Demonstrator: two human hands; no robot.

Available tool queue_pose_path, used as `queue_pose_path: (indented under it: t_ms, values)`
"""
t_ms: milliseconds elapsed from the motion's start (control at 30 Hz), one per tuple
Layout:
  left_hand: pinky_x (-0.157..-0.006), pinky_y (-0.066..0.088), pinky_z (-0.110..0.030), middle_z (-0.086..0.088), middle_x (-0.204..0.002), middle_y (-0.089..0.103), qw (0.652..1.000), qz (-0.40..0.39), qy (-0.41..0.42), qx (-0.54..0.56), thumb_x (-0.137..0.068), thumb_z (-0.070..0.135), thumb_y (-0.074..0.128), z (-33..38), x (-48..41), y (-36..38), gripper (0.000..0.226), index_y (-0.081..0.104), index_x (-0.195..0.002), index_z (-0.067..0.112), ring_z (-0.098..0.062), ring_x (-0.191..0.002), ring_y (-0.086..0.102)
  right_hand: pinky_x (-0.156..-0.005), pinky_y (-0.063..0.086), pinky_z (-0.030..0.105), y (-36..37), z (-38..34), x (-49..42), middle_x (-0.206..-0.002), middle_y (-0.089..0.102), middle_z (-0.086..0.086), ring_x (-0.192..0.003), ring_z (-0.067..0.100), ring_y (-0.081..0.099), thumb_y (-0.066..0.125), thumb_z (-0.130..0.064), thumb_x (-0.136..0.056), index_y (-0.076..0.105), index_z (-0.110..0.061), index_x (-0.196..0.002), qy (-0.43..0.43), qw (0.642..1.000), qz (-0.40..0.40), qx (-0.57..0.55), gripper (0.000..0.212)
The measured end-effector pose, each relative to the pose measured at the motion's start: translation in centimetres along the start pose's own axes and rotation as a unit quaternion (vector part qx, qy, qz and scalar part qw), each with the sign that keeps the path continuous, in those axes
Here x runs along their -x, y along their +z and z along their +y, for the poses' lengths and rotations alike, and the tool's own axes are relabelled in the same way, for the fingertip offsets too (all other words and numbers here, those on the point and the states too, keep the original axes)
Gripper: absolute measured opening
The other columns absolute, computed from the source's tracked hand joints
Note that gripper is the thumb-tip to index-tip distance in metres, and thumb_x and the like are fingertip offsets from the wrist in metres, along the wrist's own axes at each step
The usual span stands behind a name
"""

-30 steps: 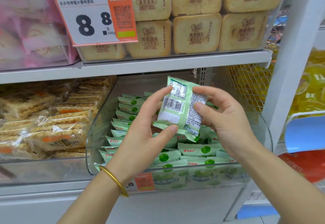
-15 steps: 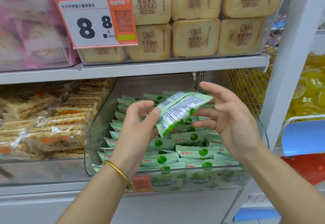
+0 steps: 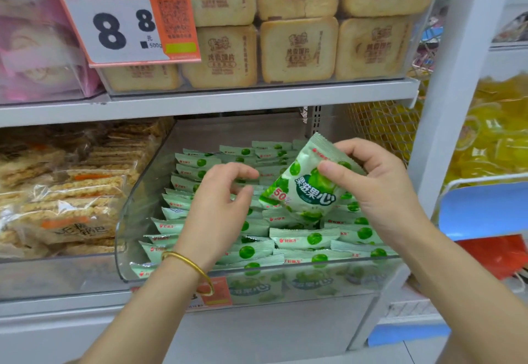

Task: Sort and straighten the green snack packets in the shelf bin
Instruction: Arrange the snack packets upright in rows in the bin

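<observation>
Shelf bin (image 3: 137, 235) rows (image 3: 288, 239) look tidy, so with your right hand (image 3: 380, 192) pinching the packet (image 3: 303, 189) face-up above them and your left hand (image 3: 217, 209) loose and empty, just slot it into a gap.

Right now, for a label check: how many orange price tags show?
2: large tag on the upper bin; small tag on the green-packet bin's front, partly covered. Others may be hidden.

Head-worn view, forward and slightly downward, close to the shelf bin (image 3: 134, 235)
</observation>
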State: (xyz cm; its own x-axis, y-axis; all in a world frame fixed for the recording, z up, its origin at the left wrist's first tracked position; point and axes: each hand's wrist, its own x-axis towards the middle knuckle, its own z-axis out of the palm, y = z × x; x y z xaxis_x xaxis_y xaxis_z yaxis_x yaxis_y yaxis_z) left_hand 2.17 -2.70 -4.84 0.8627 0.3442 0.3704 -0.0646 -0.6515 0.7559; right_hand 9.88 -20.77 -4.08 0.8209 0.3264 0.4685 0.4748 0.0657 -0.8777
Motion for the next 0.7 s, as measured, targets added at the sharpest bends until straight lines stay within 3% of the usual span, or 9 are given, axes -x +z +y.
queue_pose_path:
  t_ms: [133,233,333,500,567,700]
  values:
    - [-0.065,0.038,-0.002,0.023,-0.098,0.044,0.999,-0.002,0.019,-0.037,-0.093,0.009,0.052,-0.3,0.0,0.2,0.022,0.058,-0.102,0.029,0.014,-0.087,0.049,-0.062,0.051,0.016,-0.1,0.2,0.0,-0.077,0.069,-0.012,-0.07,0.0,0.064,0.071,-0.009,-0.079,0.068,-0.023,-0.08,0.012,0.999,-0.022,0.043,0.014]
    - [-0.064,0.038,-0.003,0.022,-0.098,0.044,0.999,-0.003,0.016,-0.035,-0.093,0.01,0.051,-0.3,0.0,0.2,0.023,0.057,-0.101,0.03,0.013,-0.085,0.049,-0.067,0.051,0.016,0.0,0.3,-0.2,-0.084,0.07,-0.014,-0.075,-0.001,0.065,0.071,-0.011,-0.08,0.069,-0.026,-0.081,0.01,0.991,-0.076,0.107,0.015]
    - [-0.06,0.04,-0.004,0.019,-0.099,0.045,0.999,-0.011,0.012,-0.031,-0.094,0.012,0.051,-0.2,0.0,0.2,0.022,0.057,-0.103,0.03,0.012,-0.072,0.05,-0.068,0.047,0.01,0.3,0.4,-0.6,-0.078,0.07,-0.016,-0.077,-0.003,0.064,0.072,-0.015,-0.08,0.071,-0.026,-0.083,0.003,0.978,-0.127,0.165,0.012]
    - [-0.065,0.037,-0.001,0.02,-0.102,0.046,0.999,-0.02,0.013,-0.033,-0.093,0.013,0.052,-0.3,0.1,0.3,0.021,0.059,-0.104,0.029,0.007,-0.087,0.052,-0.071,0.046,0.011,-0.2,0.0,-1.4,-0.08,0.07,-0.016,-0.077,-0.003,0.063,0.073,-0.018,-0.078,0.073,-0.024,-0.085,-0.013,0.961,-0.175,0.215,0.009]
    - [-0.067,0.037,-0.001,0.02,-0.103,0.046,0.999,-0.022,0.014,-0.032,-0.094,0.014,0.052,-0.5,0.1,0.3,0.02,0.059,-0.102,0.03,0.007,-0.09,0.051,-0.072,0.048,0.015,0.2,0.2,-1.3,-0.081,0.071,-0.012,-0.077,0.0,0.064,0.074,-0.018,-0.078,0.074,-0.02,-0.086,-0.017,0.95,-0.202,0.236,0.009]
    - [-0.069,0.036,0.001,0.02,-0.104,0.047,0.999,-0.023,0.019,-0.028,-0.094,0.018,0.05,-0.5,0.1,0.4,0.017,0.059,-0.099,0.032,0.011,-0.094,0.048,-0.082,0.047,0.037,2.1,1.4,-0.2,-0.088,0.064,-0.002,-0.091,0.014,0.054,0.074,-0.035,-0.077,0.072,-0.026,-0.098,-0.057,0.895,-0.25,0.365,0.023]
